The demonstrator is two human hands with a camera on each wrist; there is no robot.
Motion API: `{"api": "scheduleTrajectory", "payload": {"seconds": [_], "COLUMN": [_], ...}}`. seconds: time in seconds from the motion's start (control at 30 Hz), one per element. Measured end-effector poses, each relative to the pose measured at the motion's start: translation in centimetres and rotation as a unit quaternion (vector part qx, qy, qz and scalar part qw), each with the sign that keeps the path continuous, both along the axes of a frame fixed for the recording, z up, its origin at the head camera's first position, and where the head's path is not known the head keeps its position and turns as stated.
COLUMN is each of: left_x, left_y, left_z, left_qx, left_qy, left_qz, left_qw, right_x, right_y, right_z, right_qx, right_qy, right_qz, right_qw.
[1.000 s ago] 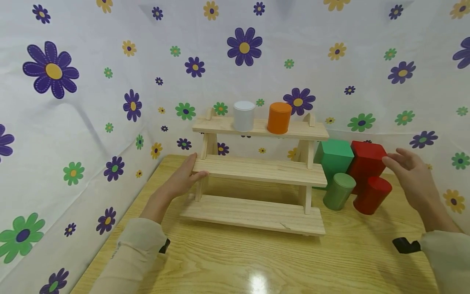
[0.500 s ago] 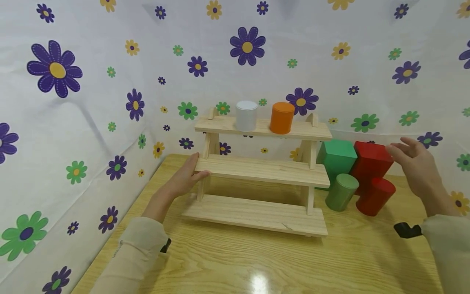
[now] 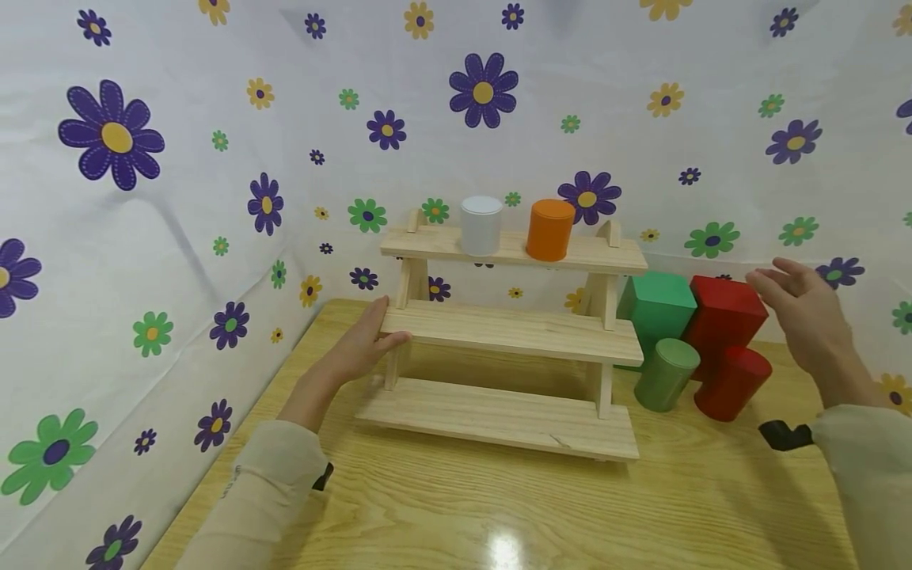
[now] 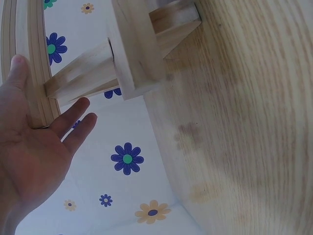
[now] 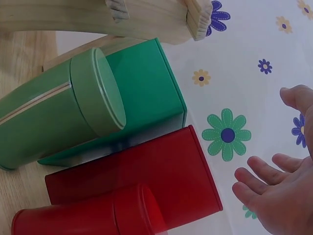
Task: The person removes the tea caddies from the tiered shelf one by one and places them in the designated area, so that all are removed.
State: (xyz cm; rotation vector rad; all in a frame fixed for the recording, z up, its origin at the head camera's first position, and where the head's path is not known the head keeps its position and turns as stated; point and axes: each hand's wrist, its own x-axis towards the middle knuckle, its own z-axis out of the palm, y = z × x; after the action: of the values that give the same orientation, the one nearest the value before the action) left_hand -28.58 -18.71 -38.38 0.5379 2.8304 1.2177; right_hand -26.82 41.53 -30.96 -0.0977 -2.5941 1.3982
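In the head view a three-tier wooden display shelf [image 3: 499,328] stands on the table. My left hand [image 3: 356,348] grips the left end of its middle board, with the thumb and fingers on opposite sides of the board [image 4: 36,73] in the left wrist view. A white canister [image 3: 480,227] and an orange canister [image 3: 550,230] stand on the top tier. My right hand [image 3: 812,317] is raised, its fingers loosely bent around nothing. Nearest to it is a red box [image 3: 727,313], beside a green box [image 3: 655,305]. In front stand a green canister [image 3: 666,376] and a red canister [image 3: 732,385].
A white cloth [image 3: 399,63] with printed flowers hangs behind the table and along its left side. The wooden table top [image 3: 427,507] extends in front of the shelf. The green box stands close to the shelf's right end.
My right hand has risen a little above the red box. My left hand keeps its place on the board. The whole head view has shifted slightly.
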Motion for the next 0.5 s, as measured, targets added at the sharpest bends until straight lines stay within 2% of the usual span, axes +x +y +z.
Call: {"api": "scheduleTrajectory", "payload": {"seconds": [0.5], "left_x": [0.0], "left_y": [-0.1], "left_z": [0.0], "left_qx": [-0.006], "left_qy": [0.002], "left_qz": [0.002], "left_qw": [1.0], "right_x": [-1.7], "right_y": [-3.5], "right_z": [1.7], "right_qx": [-0.016], "right_qy": [0.012], "right_qz": [0.039], "right_qw": [0.999]}}
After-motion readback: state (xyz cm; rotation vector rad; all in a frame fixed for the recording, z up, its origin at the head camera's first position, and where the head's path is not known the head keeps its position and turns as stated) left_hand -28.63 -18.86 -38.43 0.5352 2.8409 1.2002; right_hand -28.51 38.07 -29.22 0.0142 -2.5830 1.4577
